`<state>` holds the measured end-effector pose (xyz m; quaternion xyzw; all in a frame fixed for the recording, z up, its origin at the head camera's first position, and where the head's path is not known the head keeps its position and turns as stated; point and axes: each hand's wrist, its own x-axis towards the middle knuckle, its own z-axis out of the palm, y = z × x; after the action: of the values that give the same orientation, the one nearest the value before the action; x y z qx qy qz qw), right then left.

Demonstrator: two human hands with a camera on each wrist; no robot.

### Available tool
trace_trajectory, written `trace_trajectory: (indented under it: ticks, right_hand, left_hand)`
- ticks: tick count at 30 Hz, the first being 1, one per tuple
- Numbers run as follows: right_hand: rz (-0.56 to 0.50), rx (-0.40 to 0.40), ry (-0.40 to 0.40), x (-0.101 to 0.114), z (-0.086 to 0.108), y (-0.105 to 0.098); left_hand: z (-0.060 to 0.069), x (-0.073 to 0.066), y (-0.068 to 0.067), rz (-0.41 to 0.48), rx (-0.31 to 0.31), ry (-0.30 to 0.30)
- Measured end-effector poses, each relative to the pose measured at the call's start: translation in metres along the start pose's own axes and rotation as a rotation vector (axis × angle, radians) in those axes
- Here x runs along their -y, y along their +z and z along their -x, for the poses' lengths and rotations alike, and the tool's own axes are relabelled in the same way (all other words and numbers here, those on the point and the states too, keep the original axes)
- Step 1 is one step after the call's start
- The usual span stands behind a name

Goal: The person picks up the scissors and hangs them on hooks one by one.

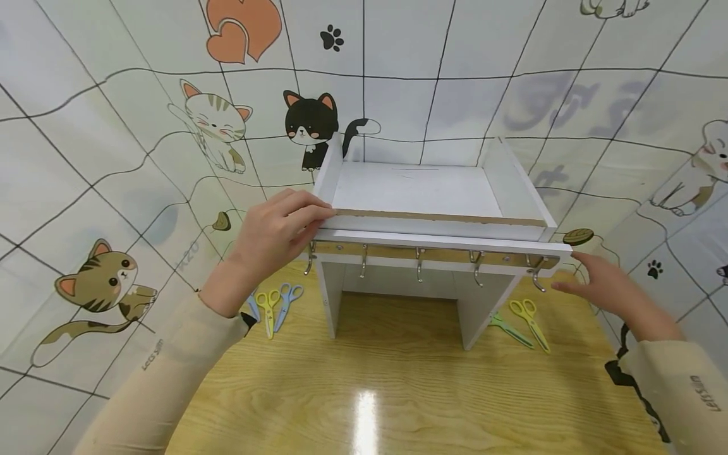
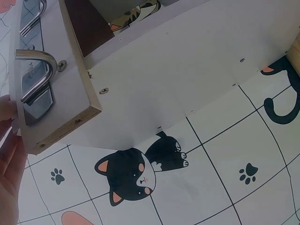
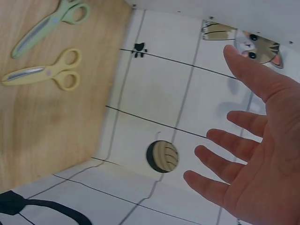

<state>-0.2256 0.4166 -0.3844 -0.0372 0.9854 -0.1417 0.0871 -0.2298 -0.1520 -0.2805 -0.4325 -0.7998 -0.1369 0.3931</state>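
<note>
A white shelf unit (image 1: 409, 235) stands on the table, a strip of metal hooks (image 1: 419, 254) along its front. At the unit's front left corner, the left hand (image 1: 275, 227) grips the top edge with curled fingers; in the left wrist view only part of that hand (image 2: 11, 164) shows beside the board with hooks (image 2: 47, 70). Beside the front right corner is the right hand (image 1: 608, 287), fingers spread. The right wrist view shows this hand (image 3: 262, 150) with its fingers apart and nothing in it.
Yellow scissors (image 1: 268, 311) and blue scissors (image 1: 287, 306) lie on the wooden table (image 1: 341, 392) left of the unit. Green scissors (image 1: 512, 331) and more yellow scissors (image 1: 531, 322) lie right of it. A tiled sheet with cartoon cats (image 1: 398, 107) hangs behind and at the sides.
</note>
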Motion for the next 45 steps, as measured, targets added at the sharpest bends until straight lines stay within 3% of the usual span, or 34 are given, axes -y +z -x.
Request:
trace_trajectory:
  ticks: [9, 19, 31, 40, 45]
  right_hand:
    - [0.011, -0.008, 0.009, -0.021, -0.008, 0.030]
    - [-0.005, -0.029, 0.028, -0.046, -0.010, 0.059]
    - [-0.003, -0.032, 0.063, -0.070, -0.019, 0.101]
    - [-0.012, -0.012, 0.099, -0.079, -0.024, 0.128]
    - [-0.008, 0.050, 0.120, -0.081, -0.026, 0.139]
  left_hand:
    - [-0.001, -0.002, -0.001, -0.010, 0.022, -0.030]
    - [-0.001, -0.002, 0.002, -0.013, -0.006, -0.007]
    - [0.001, -0.001, 0.002, -0.024, -0.005, -0.029]
    - [0.001, -0.003, 0.002, -0.009, -0.004, -0.050]
    - [0.000, -0.003, 0.003, -0.017, -0.007, -0.049]
